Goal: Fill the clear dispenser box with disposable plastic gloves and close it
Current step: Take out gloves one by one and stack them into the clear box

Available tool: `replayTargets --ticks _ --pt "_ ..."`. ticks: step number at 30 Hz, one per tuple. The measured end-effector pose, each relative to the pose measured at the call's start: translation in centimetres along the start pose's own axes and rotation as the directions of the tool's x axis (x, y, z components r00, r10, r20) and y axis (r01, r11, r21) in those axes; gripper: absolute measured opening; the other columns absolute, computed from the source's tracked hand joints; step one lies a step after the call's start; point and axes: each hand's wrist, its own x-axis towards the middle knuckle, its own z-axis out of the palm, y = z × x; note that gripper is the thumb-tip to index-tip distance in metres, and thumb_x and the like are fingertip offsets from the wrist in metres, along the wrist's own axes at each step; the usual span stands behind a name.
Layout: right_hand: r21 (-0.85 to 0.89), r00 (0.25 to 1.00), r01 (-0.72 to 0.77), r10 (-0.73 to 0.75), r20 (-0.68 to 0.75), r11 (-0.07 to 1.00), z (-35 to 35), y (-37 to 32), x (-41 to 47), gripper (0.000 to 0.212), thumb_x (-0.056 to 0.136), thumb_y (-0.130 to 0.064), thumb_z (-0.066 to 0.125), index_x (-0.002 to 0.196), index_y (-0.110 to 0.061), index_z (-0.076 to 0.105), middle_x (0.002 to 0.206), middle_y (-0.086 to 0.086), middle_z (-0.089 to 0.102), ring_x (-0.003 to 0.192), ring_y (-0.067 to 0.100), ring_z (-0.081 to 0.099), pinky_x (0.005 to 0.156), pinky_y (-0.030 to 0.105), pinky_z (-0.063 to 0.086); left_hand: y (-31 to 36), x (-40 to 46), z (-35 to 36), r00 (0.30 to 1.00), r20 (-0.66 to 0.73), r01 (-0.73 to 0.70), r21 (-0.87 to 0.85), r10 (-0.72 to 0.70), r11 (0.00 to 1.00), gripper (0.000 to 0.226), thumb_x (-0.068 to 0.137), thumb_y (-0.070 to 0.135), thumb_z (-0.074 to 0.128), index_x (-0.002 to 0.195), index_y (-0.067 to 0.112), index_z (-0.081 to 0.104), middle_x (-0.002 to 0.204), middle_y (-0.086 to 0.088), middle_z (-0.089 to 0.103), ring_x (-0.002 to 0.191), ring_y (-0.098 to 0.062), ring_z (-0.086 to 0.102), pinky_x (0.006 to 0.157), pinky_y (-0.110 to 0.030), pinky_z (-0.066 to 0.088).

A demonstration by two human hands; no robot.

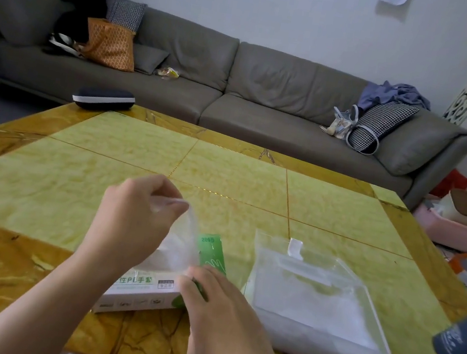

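A white and green cardboard glove box (147,288) lies on the table near the front edge. My left hand (133,219) is above it, pinching a thin clear plastic glove (183,236) that rises out of the box. My right hand (215,305) presses on the box's right end, over its green side. To the right sits the clear dispenser box (312,308), with its lid (276,245) tilted up at the back and a layer of whitish gloves inside.
The yellow-green tiled table (226,175) has a brown border. A dark case (104,98) lies at its far left corner. A blue-grey cup (466,342) is at the right edge. A grey sofa (240,86) stands behind; pink bins (456,230) are on the floor at right.
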Motion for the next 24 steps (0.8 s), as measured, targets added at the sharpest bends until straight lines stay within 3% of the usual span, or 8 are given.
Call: replayTargets --ticks 4,8,11,13,16,20,24 --pt "-0.012 1.000 0.007 -0.007 0.018 1.000 0.1 0.1 0.1 0.072 0.092 -0.010 0.065 0.154 -0.022 0.028 0.163 -0.008 0.020 0.156 0.016 0.011 0.129 0.037 0.019 0.3 0.1 -0.4 0.996 -0.064 0.060 -0.086 -0.066 0.994 0.008 0.094 0.035 0.073 0.087 0.030 0.073 0.075 0.014 0.073 0.071 0.001 0.065 0.061 -0.024 0.051" --pt "-0.001 1.000 0.007 -0.007 0.006 1.000 0.2 0.2 0.0 0.070 0.093 -0.008 0.064 0.153 -0.021 0.029 0.163 -0.007 0.021 0.156 0.016 0.012 0.129 0.039 0.021 0.5 0.1 -0.8 0.987 -0.086 0.116 -0.200 -0.135 0.973 0.010 0.098 0.029 0.068 0.089 0.027 0.073 0.076 0.007 0.075 0.061 -0.011 0.065 0.053 -0.027 0.049" --pt "0.004 1.000 0.005 -0.005 -0.002 1.000 0.3 0.3 0.1 0.068 0.094 -0.008 0.062 0.152 -0.021 0.030 0.162 -0.007 0.021 0.156 0.016 0.012 0.128 0.038 0.022 0.8 0.2 -1.0 0.973 -0.003 0.208 -0.409 -0.229 0.889 0.009 0.098 0.024 0.068 0.092 0.022 0.075 0.082 0.006 0.078 0.078 -0.012 0.073 0.072 -0.032 0.055" --pt "0.004 1.000 0.002 -0.002 0.001 1.000 0.4 0.3 0.1 0.069 0.093 -0.008 0.062 0.152 -0.021 0.030 0.163 -0.007 0.021 0.156 0.017 0.012 0.128 0.039 0.023 1.0 0.3 -1.3 0.963 0.048 0.259 -0.434 -0.265 0.863 0.006 0.095 0.023 0.071 0.094 0.020 0.076 0.083 0.003 0.079 0.085 -0.020 0.075 0.082 -0.040 0.058" --pt "0.004 1.000 0.001 -0.001 0.004 1.000 0.5 0.3 0.2 0.070 0.092 -0.007 0.063 0.153 -0.021 0.031 0.163 -0.006 0.022 0.156 0.017 0.014 0.128 0.039 0.024 0.8 0.5 -1.7 0.967 0.070 0.254 -0.396 -0.247 0.883 0.006 0.090 0.019 0.079 0.094 0.021 0.075 0.084 0.002 0.078 0.083 -0.020 0.074 0.076 -0.034 0.058" --pt "-0.006 1.000 0.005 -0.005 0.015 1.000 0.5 0.3 0.4 0.070 0.091 -0.007 0.064 0.152 -0.019 0.032 0.160 -0.005 0.025 0.153 0.017 0.017 0.126 0.038 0.024 0.3 0.8 -2.3 0.982 0.103 0.172 -0.154 -0.157 0.973 0.019 0.087 0.015 0.081 0.097 0.028 0.070 0.083 0.000 0.073 0.074 -0.021 0.071 0.059 -0.029 0.054" --pt "-0.004 1.000 0.004 -0.004 0.000 1.000 0.3 0.2 0.3 0.069 0.091 -0.007 0.063 0.151 -0.020 0.033 0.159 -0.006 0.026 0.152 0.015 0.017 0.126 0.035 0.023 -0.5 0.8 -2.3 0.962 0.237 0.111 0.111 -0.134 0.988 0.017 0.081 0.033 0.086 0.090 0.030 0.071 0.071 -0.004 0.070 0.059 -0.022 0.063 0.055 -0.034 0.051"
